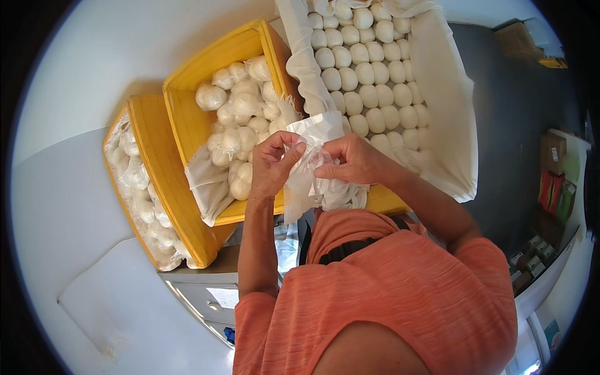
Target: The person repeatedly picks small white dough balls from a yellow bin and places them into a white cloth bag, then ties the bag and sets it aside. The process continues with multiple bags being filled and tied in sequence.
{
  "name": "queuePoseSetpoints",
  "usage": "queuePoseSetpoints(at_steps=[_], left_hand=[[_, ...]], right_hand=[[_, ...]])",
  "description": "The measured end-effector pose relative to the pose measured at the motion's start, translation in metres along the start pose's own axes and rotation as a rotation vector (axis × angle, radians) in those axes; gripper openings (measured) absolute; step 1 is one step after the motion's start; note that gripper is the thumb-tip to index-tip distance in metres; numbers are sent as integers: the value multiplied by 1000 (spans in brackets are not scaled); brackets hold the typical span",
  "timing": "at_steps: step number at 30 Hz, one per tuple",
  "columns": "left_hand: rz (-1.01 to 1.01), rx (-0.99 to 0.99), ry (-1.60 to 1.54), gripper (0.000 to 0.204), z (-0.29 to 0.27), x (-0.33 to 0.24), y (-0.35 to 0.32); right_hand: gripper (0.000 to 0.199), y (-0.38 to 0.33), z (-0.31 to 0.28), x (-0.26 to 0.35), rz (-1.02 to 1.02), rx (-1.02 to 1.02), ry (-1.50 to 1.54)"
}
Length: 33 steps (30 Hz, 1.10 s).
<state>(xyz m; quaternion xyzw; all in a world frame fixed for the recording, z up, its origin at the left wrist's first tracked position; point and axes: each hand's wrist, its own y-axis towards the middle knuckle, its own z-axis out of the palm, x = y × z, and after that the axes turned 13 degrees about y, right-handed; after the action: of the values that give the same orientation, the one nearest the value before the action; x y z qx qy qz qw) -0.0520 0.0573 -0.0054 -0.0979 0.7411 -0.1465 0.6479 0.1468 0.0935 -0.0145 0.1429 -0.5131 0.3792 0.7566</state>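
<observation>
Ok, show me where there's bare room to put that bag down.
Both hands, left hand and right hand, pinch the clear plastic bag. The cloth-lined tray of white balls is packed. The yellow crate and the tilted crate are full of bagged balls. Bare: the tray's yellow edge by the right wrist, and the grey cabinet top.

- Single head view, worn on the person's head, facing straight down, fisheye, edges bent.
- Close on both hands at centre; orange shirt fills the bottom.
- Yellow crates above and left; shelf at right rim.
</observation>
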Motion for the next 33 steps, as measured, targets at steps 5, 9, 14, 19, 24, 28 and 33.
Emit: queuePoseSetpoints(at_steps=[5, 9, 14, 19, 24, 28, 33], left_hand=[[83, -86, 228, 15, 25, -14, 27], [379, -638, 484, 10, 43, -13, 41], [156, -29, 394, 10, 81, -31, 51], [71, -98, 124, 5, 63, 1, 72], [13, -289, 580, 40, 59, 26, 102], [388, -246, 798, 50, 110, -22, 133], [326, -318, 719, 29, 79, 30, 153]], right_hand=[[18, -8, -42, 7, -25, -121, -111], [16, -11, -67, 5, -33, -284, 11], [24, -13, -73, 17, -103, -266, -100], [18, 6, -123, 17, -188, -727, 863], [17, 18, -165, 23, -288, -731, 750], [15, 31, -129, 24, -226, -426, 225], [20, 56, -175, 4, -65, -193, 316]])
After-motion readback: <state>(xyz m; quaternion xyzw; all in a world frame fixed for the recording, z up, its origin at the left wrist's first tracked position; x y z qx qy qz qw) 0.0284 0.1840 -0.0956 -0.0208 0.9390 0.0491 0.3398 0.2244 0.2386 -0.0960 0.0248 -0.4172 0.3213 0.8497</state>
